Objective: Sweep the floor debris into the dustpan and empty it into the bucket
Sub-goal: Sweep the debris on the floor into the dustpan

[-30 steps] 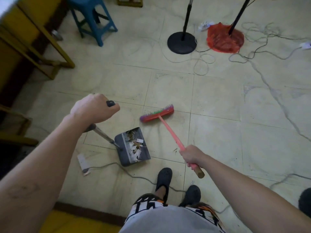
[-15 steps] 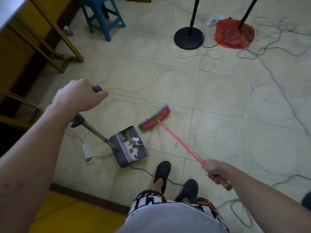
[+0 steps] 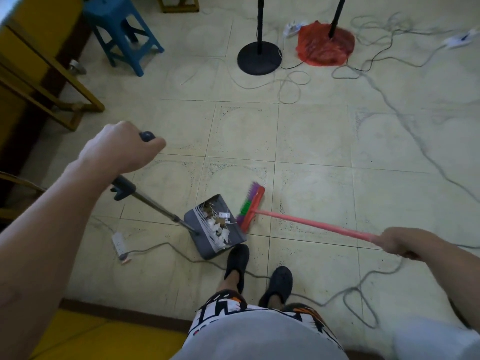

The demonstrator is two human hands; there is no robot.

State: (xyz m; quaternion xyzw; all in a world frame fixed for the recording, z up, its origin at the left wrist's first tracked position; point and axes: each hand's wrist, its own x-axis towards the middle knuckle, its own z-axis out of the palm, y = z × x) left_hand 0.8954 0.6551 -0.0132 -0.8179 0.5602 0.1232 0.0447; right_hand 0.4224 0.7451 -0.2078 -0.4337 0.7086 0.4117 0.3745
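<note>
Left hand [image 3: 122,149] has its fingers wrapped round the long handle of one grey dustpan [image 3: 215,227], which sits on the tiled floor [image 3: 311,141] with paper scraps [image 3: 220,226] inside. Right hand [image 3: 405,242] is fisted on one pink broom [image 3: 306,223], bristles touching the pan's open edge. Two black stands, one blue stool [image 3: 124,35] behind.

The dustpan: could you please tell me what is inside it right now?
The dustpan holds a pile of debris: white paper scraps and brownish bits. Whatever lies beneath that pile is covered.
</note>
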